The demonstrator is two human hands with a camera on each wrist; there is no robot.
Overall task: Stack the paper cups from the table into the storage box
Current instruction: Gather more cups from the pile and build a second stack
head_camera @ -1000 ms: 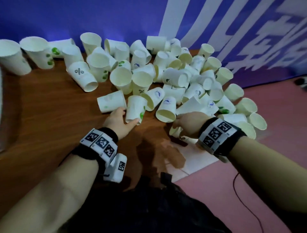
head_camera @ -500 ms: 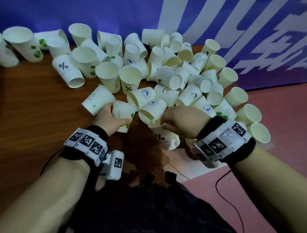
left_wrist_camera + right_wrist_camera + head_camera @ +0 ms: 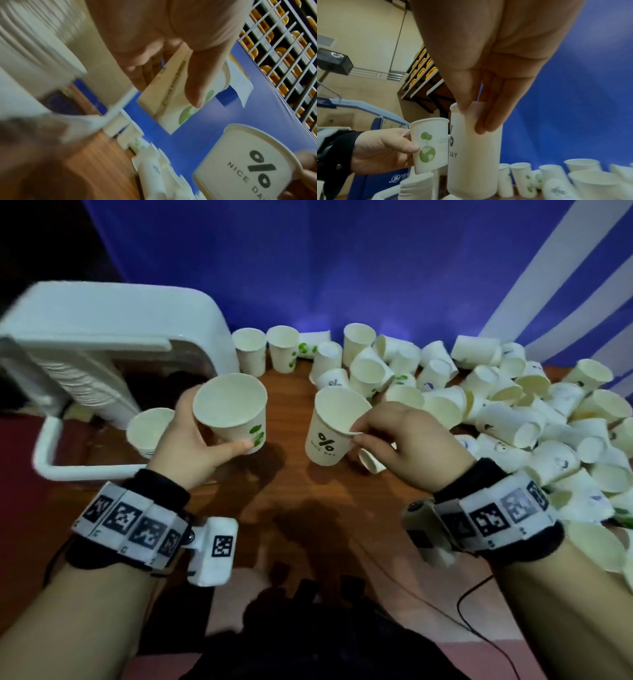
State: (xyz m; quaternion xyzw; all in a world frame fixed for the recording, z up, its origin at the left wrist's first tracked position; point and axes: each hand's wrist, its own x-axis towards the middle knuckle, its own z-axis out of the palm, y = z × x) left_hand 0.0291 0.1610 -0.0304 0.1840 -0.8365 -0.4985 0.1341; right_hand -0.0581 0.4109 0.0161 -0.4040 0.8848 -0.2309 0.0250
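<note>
My left hand (image 3: 191,436) grips an upright paper cup with a green globe print (image 3: 233,410) (image 3: 173,97) (image 3: 429,144), lifted above the table. My right hand (image 3: 394,436) pinches the rim of a second cup marked "% NICE DAY" (image 3: 330,428) (image 3: 254,167) (image 3: 472,155), thumb inside, fingers outside. The two cups hang side by side, a little apart. The white storage box (image 3: 51,463) lies at the left, holding long stacks of nested cups (image 3: 85,385). A short stack (image 3: 149,428) sits at the box's near end.
A big heap of loose paper cups (image 3: 496,412) covers the right half of the wooden table (image 3: 287,494); several upright cups (image 3: 267,350) stand behind the box's corner. A blue backdrop (image 3: 308,261) rises behind. A black cable (image 3: 479,597) trails under my right forearm.
Both hands have lifted a cup each out of the heap and swung left toward the storage box. The head view has turned left, so the box has come into sight.
</note>
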